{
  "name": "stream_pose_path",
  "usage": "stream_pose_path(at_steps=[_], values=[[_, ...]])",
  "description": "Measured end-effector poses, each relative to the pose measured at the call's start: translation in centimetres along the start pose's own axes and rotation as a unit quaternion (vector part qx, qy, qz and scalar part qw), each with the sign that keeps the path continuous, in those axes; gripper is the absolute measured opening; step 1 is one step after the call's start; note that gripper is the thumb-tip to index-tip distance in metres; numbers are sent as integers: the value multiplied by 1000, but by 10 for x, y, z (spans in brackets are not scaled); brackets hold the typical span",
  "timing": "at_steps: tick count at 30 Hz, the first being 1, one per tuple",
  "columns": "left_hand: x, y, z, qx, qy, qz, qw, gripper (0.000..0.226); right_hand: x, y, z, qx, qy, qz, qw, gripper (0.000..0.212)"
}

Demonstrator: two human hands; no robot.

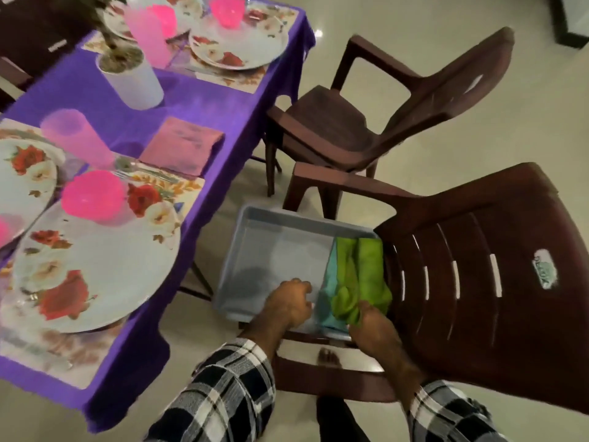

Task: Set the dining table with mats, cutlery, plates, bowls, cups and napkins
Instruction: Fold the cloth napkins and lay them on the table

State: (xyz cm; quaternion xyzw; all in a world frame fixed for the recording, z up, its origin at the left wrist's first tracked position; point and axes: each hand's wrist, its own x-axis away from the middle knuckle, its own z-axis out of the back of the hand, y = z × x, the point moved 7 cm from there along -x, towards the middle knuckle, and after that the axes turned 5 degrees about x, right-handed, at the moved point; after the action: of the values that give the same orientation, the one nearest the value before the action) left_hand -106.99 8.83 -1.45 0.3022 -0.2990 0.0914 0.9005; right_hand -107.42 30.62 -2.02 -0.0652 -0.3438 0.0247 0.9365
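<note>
A grey plastic tray (pixel 271 231) sits on the seat of a brown chair (pixel 478 282). Inside it, at the right end, lie a green napkin (pixel 360 275) and a teal napkin (pixel 331 282) under it. My right hand (pixel 373 330) pinches the near end of the green napkin. My left hand (pixel 290 304) reaches into the tray beside the napkins, fingers curled down onto the tray floor, holding nothing that I can see. On the purple-clothed table (pixel 197 103) to the left are floral plates (pixel 95 269), pink bowls (pixel 92 196), pink cups (pixel 76 138) and a folded pink napkin (pixel 181 145).
A second brown chair (pixel 366 116) stands farther along the table's side. A white pot with a plant (pixel 130 74) is at the table's middle. Floral mats (pixel 165 186) lie under the plates. Pale tiled floor (pixel 446 14) surrounds the chairs.
</note>
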Motion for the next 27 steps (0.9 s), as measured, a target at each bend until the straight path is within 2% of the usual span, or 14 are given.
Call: stream_pose_path(at_steps=[4,7,12,17,19,22,24,26,27], values=[[-52,11,-45,27,-24,21,999,41,-52,1,-7,19,-13,46,999,56],[-84,10,-68,48,-39,37,997,35,-90,-11,-8,41,-14,84,996,51],[-127,-3,-99,97,-53,74,991,40,-150,-23,-23,96,-55,110,988,60],[-139,-15,-105,130,-41,86,987,38,-180,-17,-34,156,-59,121,979,36],[-139,-20,-104,134,-38,85,987,38,-183,-12,-30,148,-61,133,978,30],[-132,-18,-95,179,-34,73,981,54,-184,-7,-12,60,-50,141,987,18],[-119,-9,-82,271,-33,55,960,67,-178,-13,10,-26,-43,165,985,10],[-102,-4,-58,356,-11,49,933,61,-163,-28,40,-101,-45,189,976,13],[-94,-3,-47,387,12,44,921,46,-153,-38,56,-135,-43,195,971,15]])
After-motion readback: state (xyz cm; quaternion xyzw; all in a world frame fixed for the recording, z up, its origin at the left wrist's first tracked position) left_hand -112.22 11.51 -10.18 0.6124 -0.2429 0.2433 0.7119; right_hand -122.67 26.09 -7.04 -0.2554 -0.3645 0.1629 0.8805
